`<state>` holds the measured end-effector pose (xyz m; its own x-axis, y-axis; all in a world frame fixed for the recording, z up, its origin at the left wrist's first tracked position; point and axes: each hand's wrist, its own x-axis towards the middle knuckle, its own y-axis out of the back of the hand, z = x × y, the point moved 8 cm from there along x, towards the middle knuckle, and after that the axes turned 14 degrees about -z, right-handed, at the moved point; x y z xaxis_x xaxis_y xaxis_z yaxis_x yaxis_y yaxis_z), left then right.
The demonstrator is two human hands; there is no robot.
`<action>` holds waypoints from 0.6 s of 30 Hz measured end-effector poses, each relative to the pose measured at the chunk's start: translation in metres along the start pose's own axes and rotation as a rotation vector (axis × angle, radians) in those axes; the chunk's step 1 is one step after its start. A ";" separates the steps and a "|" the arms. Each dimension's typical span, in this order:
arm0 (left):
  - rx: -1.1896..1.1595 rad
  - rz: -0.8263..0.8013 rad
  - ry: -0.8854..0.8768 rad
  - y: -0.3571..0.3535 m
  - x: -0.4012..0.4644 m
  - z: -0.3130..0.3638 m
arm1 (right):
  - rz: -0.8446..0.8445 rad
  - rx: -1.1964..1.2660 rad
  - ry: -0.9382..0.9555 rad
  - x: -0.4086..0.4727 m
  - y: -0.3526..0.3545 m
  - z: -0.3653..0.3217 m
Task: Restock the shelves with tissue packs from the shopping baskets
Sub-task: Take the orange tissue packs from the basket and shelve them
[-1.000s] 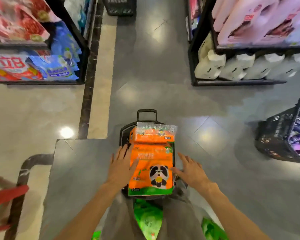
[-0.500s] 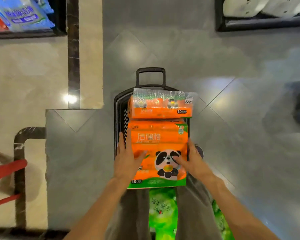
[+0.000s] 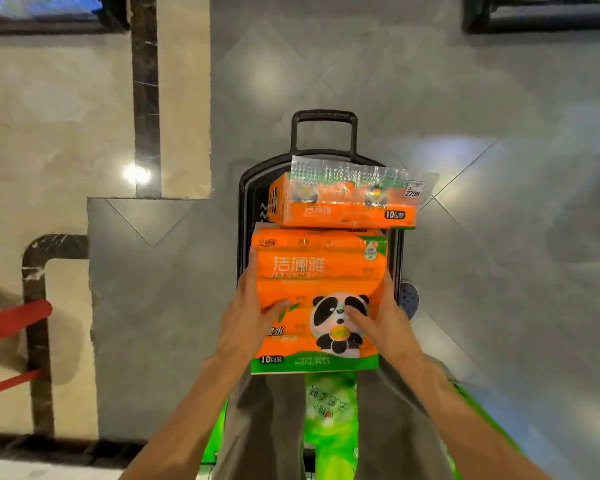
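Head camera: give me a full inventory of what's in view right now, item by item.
Panda tissue pack: one, orange with green base, held over the basket.
Second tissue pack: one, orange, lying across the basket's far end.
Shopping basket: one, black, on the floor, handle on its far side.
Green packs: number unclear, low in view by the legs.
Shelves: two black bases, top corners.
Red bars: left edge.
Left hand: grips the pack's left side.
Right hand: grips its right side.

left hand (image 3: 246, 323): clasps left side of the tissue pack (image 3: 319, 296), thumb across its front | right hand (image 3: 385, 323): clasps right side, thumb on front | both forearms reach forward, converging
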<state>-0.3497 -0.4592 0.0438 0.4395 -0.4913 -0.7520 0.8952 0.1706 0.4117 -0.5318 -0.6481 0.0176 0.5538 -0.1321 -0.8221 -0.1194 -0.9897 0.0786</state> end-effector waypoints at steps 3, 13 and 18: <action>0.024 -0.013 -0.023 -0.001 -0.001 0.000 | -0.020 0.062 0.021 0.003 0.008 0.013; -0.090 0.191 0.055 0.044 0.042 -0.065 | 0.213 -0.087 -0.162 0.019 0.071 0.069; -0.186 -0.050 0.079 0.030 0.093 -0.094 | 0.118 -0.019 -0.103 0.059 0.064 0.080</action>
<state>-0.2752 -0.4197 -0.0620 0.3920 -0.4355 -0.8104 0.9110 0.3064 0.2760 -0.5728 -0.7146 -0.0707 0.4491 -0.2427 -0.8599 -0.1626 -0.9685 0.1885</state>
